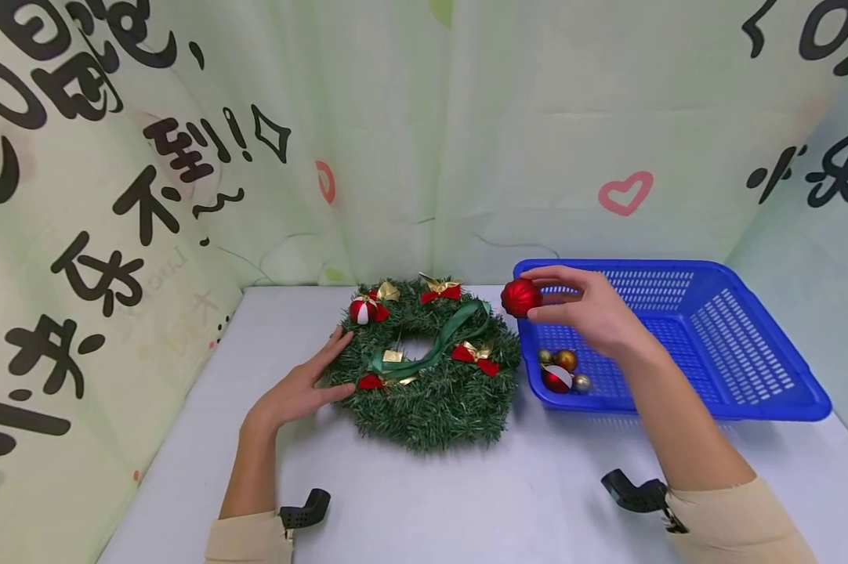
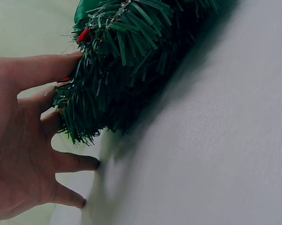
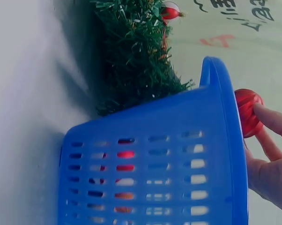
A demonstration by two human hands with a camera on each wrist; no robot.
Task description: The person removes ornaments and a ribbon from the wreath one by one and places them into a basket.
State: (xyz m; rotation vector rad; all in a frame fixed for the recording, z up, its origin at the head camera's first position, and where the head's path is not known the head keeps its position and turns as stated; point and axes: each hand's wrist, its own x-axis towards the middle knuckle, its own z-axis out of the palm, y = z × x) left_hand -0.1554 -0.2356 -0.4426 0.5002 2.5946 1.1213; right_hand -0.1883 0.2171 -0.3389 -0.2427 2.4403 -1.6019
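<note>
A red ball ornament (image 1: 520, 298) is held between the thumb and fingers of my right hand (image 1: 599, 315), over the left rim of the blue basket (image 1: 762, 313). In the right wrist view the red ornament (image 3: 248, 112) shows just past the basket's edge. My left hand (image 1: 298, 394) touches the left side of the green wreath (image 1: 431, 419) with spread fingers; in the left wrist view two of its fingertips reach down beside the wreath (image 2: 127, 61). Red and gold bows (image 1: 475, 356), a green ribbon (image 1: 434, 352) and a red-and-white ball (image 1: 364, 310) sit on the wreath.
Inside the basket's left end lie a red-and-white ball (image 1: 556, 379) and several small gold and silver balls (image 1: 566, 360). The basket stands right beside the wreath on the white table (image 1: 466, 501). A printed curtain (image 1: 424, 157) hangs behind.
</note>
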